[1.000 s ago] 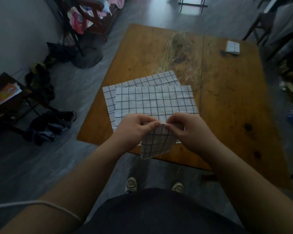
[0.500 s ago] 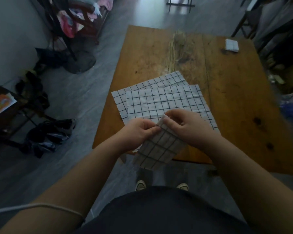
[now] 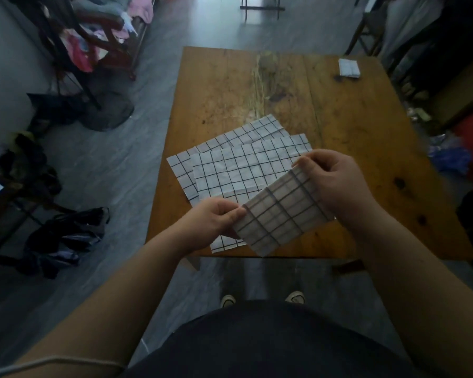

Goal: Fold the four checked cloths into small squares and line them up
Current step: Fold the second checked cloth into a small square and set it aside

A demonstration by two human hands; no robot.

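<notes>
Whereas bunched before, cloth (image 3: 281, 214), seemingly doubled, now spans left hand (image 3: 213, 219), right hand (image 3: 336, 181).

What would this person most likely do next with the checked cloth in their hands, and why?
Probably fold the held cloth in half again, bringing the right hand toward the left hand. Each hand pinches one end of it, and it looks like a long strip, not yet a small square like the folded cloth at the far right corner of the table.
</notes>
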